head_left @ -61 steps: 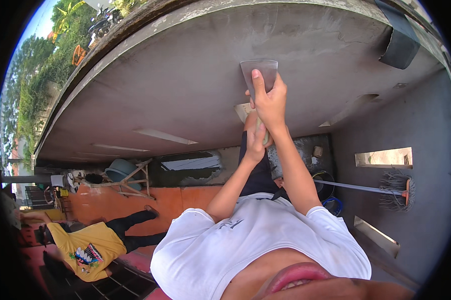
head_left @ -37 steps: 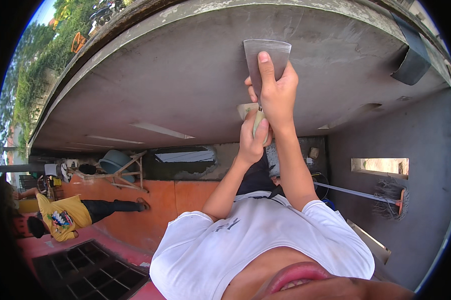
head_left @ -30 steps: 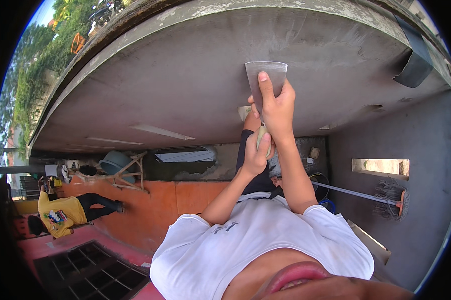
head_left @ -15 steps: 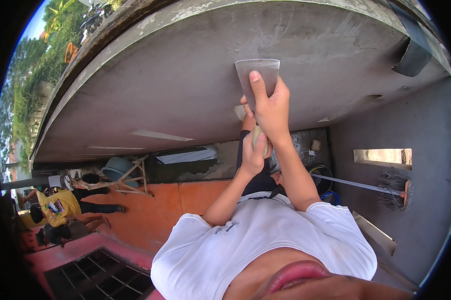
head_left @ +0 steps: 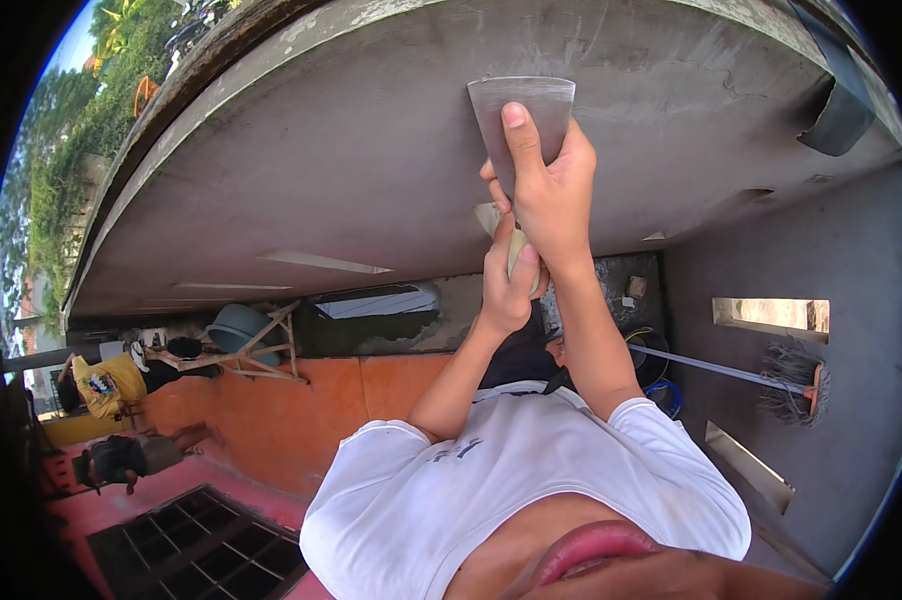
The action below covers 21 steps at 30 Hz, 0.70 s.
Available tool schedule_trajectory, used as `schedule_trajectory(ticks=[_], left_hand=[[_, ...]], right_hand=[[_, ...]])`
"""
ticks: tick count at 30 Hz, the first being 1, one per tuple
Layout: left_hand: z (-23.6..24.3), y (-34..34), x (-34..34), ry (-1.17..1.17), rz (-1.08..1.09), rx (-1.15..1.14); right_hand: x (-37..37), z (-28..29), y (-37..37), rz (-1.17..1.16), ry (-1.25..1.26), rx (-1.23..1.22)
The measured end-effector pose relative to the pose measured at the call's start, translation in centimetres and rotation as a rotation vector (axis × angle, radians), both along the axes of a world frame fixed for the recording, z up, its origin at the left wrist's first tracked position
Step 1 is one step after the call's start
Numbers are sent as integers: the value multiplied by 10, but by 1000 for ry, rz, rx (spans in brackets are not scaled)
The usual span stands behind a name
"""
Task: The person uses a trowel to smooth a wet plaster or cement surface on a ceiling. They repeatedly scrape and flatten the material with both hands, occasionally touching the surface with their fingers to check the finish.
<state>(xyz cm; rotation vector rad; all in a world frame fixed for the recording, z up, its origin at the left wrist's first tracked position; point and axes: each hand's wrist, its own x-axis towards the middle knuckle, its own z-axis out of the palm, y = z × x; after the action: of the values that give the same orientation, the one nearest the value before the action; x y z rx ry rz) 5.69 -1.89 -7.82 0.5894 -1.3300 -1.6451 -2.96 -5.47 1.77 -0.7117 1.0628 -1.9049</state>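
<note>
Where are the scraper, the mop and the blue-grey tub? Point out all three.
Scraper (head_left: 548, 108): head view, on its metal blade.
Mop (head_left: 789, 366): head view, on its grey strands.
Blue-grey tub (head_left: 237, 327): head view, on its side.

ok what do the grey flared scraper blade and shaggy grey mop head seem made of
Grey flared scraper blade: probably steel, dull brushed finish, judging by its soft sheen and thin bright edge.

Shaggy grey mop head: matte yarn, by its loose strands; cotton or synthetic, unclear.
</note>
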Motion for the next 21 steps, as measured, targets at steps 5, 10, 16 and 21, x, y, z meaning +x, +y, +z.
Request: schedule_trajectory(ticks=[5, 10, 16, 21], left_hand=[[-17, 11, 14, -51, -71, 60], [17, -15, 11, -32, -95, -86], [-17, 11, 13, -54, -56, 42], [15, -9, 14, -62, -56, -48]], right_hand=[[6, -17, 6, -5, -3, 46], [-1, 16, -1, 25, 17, -62], [1, -20, 4, 14, 13, 32], [2, 17, -3, -10, -17, -84]])
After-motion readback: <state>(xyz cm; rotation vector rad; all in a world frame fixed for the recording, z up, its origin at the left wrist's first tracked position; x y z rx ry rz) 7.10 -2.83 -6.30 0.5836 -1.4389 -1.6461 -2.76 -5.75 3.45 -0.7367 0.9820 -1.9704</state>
